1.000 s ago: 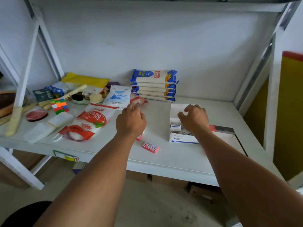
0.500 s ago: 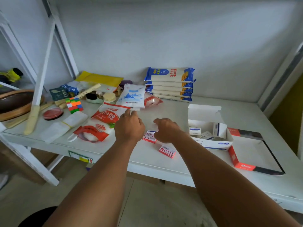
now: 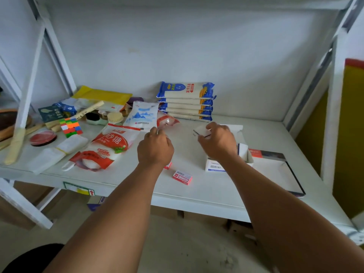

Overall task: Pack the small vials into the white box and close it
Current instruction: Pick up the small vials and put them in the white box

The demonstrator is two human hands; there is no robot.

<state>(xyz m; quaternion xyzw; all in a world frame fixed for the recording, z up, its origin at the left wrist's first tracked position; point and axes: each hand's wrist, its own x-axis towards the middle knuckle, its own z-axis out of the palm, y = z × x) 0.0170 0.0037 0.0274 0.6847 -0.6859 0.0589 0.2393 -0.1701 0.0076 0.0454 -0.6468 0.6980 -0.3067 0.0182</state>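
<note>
The shelf (image 3: 206, 192) is white. On it a small carton (image 3: 182, 177) is red-pink with a white label. The open box (image 3: 214, 166) is white with blue print. A cube puzzle (image 3: 71, 127) shows orange, green, red and blue squares. The sugar bag (image 3: 110, 144) is white with red patches. The stacked noodle packs (image 3: 185, 101) are blue, cream and yellow. The flat tray (image 3: 275, 170) looks white inside, with a dark, partly red rim.

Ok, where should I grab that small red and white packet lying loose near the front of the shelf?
Probably pinch the small red and white packet across its two long edges, coming from straight above: it lies flat, apart from everything else, with space around it.
</note>
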